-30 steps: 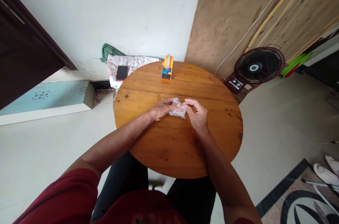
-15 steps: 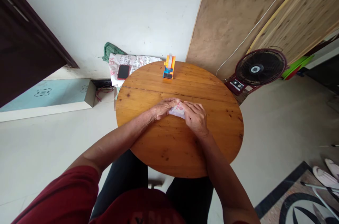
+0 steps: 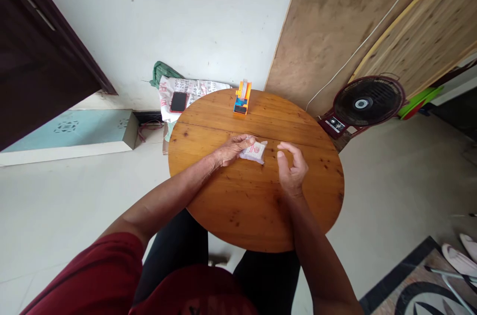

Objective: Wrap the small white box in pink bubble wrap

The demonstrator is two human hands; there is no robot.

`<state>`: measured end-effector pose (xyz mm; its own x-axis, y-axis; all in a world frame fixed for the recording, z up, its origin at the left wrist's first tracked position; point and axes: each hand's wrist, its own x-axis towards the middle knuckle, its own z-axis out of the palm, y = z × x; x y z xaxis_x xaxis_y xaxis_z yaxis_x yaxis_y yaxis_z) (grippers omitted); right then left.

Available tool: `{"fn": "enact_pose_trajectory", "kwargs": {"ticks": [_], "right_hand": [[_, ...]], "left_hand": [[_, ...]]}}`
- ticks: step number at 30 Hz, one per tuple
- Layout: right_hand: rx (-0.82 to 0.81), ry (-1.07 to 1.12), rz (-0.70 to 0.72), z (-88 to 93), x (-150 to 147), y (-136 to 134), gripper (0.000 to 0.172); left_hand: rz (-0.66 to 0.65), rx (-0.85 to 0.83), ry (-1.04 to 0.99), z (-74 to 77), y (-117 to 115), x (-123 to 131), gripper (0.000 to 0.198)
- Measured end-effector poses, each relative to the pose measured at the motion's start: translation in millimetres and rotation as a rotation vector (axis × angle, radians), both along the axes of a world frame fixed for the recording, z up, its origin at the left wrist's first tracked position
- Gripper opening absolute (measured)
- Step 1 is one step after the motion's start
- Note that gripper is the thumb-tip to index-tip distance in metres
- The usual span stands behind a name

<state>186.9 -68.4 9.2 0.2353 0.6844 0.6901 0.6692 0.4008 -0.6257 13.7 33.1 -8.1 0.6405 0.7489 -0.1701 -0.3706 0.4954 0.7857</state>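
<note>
A small whitish plastic packet with red print [image 3: 255, 151] is pinched at its left side by my left hand [image 3: 235, 149], over the middle of the round wooden table [image 3: 238, 205]. To the right of the packet, and apart from it, my right hand [image 3: 292, 168] is raised with thumb and fingers parted and nothing between them. Farther back on the table stands an orange and blue tape dispenser [image 3: 242, 99], which neither hand touches.
Behind the table's left edge, a phone [image 3: 179, 102] lies on a white printed sack [image 3: 201, 87] by the wall. A dark red fan [image 3: 361, 104] stands at the right. Slippers [image 3: 460, 259] are on the floor at lower right.
My right hand has let go of the packet and moved off to the right, its fingers opening. My left hand still holds the packet, more of which now shows. The view has shifted slightly.
</note>
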Motion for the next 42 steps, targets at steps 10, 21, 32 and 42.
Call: {"fn": "enact_pose_trajectory", "kwargs": {"ticks": [10,21,32,42], "right_hand": [[-0.339,-0.069,0.206,-14.4,-8,17,0.077],[-0.404,-0.108,0.15,-27.5,-4,25,0.066],[-0.558,-0.208,0.123,-22.7,0,26,0.066],[-0.6,-0.196,0.146,-17.1,0,23,0.065]], "left_hand": [[-0.017,0.057,0.014,2.6,-3,-1,0.055],[0.048,0.278,0.203,-11.1,0,2,0.052],[0.098,0.815,0.339,-13.1,2,-6,0.036],[0.165,0.951,0.479,-3.7,3,-13,0.023]]}}
